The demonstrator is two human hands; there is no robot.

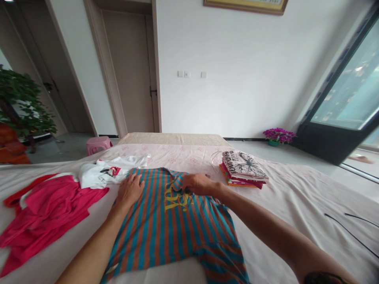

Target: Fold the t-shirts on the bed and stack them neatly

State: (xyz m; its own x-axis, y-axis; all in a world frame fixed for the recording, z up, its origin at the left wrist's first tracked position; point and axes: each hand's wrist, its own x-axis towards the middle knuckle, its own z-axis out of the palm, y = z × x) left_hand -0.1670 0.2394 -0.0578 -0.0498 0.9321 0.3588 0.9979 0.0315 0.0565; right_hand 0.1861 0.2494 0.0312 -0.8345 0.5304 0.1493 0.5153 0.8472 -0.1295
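Observation:
A teal and brown striped shirt with yellow lettering lies spread over the sheet in front of me. My left hand rests flat on its far left edge, fingers stretched out. Near the lettering, my right hand has its fingers closed on a gathered, turned-over part of the same shirt. The fingertips of that hand are partly hidden by the cloth. One sleeve hangs toward me at the lower right.
Left of the shirt lie a crumpled pink garment and a white garment. A stack of folded clothes sits to the right. Black cords lie at the far right. Beyond the sheet stand a pink stool and purple flowers.

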